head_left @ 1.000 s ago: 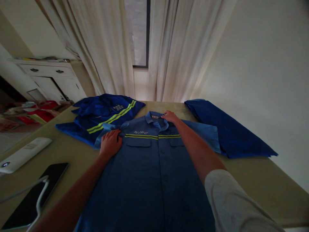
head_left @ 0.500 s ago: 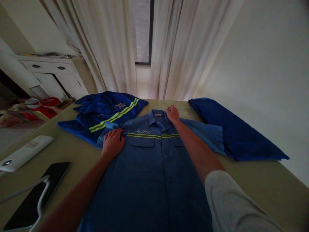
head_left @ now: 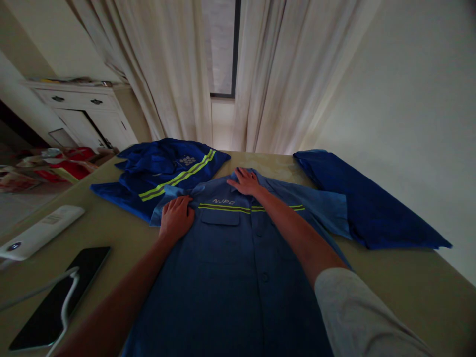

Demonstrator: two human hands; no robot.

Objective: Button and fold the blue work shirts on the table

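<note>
Shirt (head_left: 230,267) lies flat, front up, on the tabletop (head_left: 390,277), with its long axis running from 6 to 12 o'clock and the neck end at 12. Right hand (head_left: 246,182) rests palm down on the neck end, fingers extended, gripping nothing. Left hand (head_left: 176,217) lies flat at 10 o'clock on the shoulder, touching the end of the yellow stripe (head_left: 223,207), fingers loosely extended, no fold visibly pinched.

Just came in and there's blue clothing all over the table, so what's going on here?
A person has a blue work shirt spread front up on the table. Their left hand lies flat on its shoulder, their right hand open over the collar. A crumpled blue jacket with yellow stripes lies beyond the left hand, a folded dark blue garment to the right, a phone near the left edge.
</note>
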